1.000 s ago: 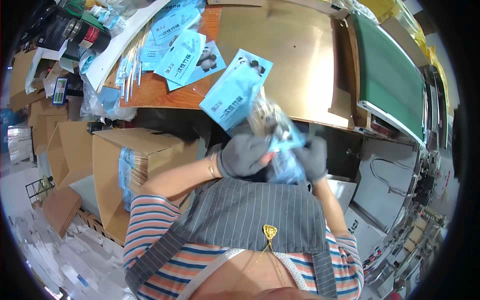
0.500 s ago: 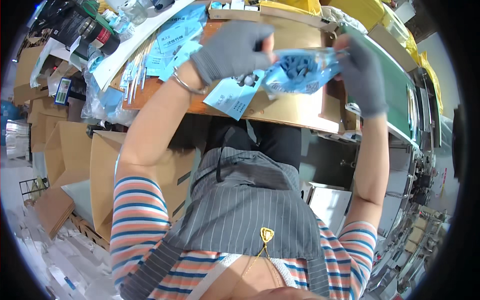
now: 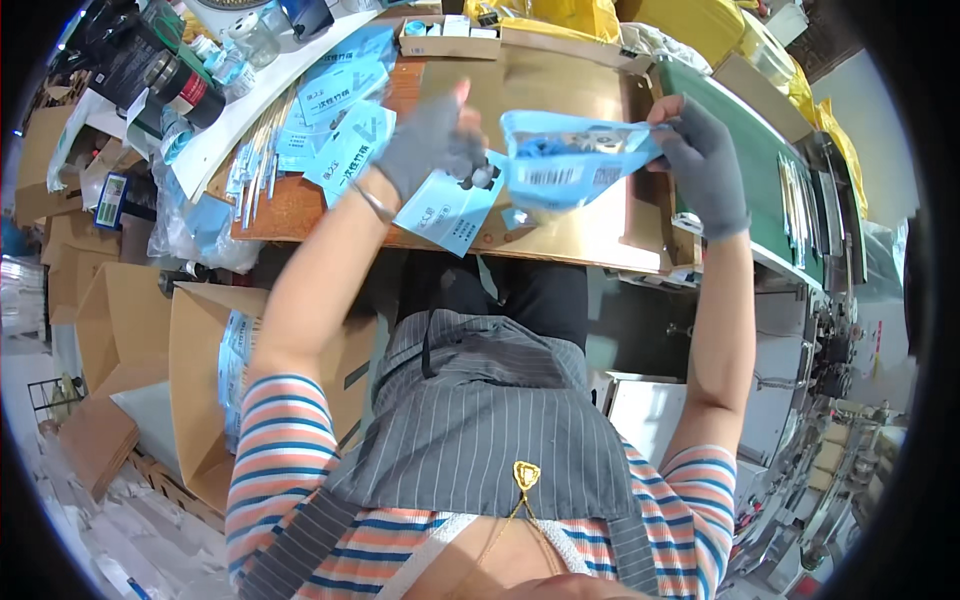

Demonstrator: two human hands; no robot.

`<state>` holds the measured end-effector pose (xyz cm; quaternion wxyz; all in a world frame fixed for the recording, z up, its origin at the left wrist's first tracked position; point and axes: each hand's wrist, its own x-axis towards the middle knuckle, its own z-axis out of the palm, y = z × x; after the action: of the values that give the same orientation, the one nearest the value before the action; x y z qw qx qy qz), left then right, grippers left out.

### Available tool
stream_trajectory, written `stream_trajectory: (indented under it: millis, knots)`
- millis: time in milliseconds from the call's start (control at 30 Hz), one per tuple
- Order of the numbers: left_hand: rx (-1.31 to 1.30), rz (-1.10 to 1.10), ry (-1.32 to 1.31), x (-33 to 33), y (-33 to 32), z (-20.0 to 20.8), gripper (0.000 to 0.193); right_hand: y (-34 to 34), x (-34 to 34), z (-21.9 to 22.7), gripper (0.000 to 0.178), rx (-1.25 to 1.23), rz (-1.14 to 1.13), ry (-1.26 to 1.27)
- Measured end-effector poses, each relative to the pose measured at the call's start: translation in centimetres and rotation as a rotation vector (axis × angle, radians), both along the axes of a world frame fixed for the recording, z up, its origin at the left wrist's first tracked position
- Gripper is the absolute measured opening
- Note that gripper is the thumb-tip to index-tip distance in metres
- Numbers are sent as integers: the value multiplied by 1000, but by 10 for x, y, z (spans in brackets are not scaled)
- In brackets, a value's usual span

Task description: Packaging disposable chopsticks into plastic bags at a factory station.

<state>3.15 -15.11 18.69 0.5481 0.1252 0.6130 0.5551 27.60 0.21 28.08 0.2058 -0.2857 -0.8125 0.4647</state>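
Observation:
A light-blue printed plastic pouch (image 3: 572, 172) with a clear window hangs over the table's middle. Small darker-blue things show through it, their kind unclear. My right hand (image 3: 703, 165), in a grey fingerless glove, pinches the pouch's right end between thumb and fingers. To the left of the pouch, apart from it, is my left hand (image 3: 432, 150) in a matching glove. Its fingers are somewhat blurred and spread, with nothing visible in them. Beneath and beside this hand lie flat blue printed packets (image 3: 452, 212) on the wooden table (image 3: 400, 238).
More blue packets (image 3: 345, 70) and thin sticks (image 3: 262, 165) lie at the table's left. A small cardboard box (image 3: 450, 45) stands at the back. On the left shelf are a dark thermos (image 3: 185, 90) and jars. An open carton (image 3: 195, 380) stands by my left arm.
My left hand has let go of the pouch and moved left and down. The right hand still grips the pouch, which has shifted slightly left and hangs from one end.

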Motion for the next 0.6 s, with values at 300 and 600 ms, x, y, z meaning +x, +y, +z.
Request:
stream_trajectory:
  millis: [300, 600]
  knots:
    - [825, 141, -643, 109, -89, -36, 37, -161, -26, 17, 13, 746, 788, 269]
    - [559, 1031, -125, 88, -424, 19, 50, -125, -51, -18, 40, 374, 866, 39]
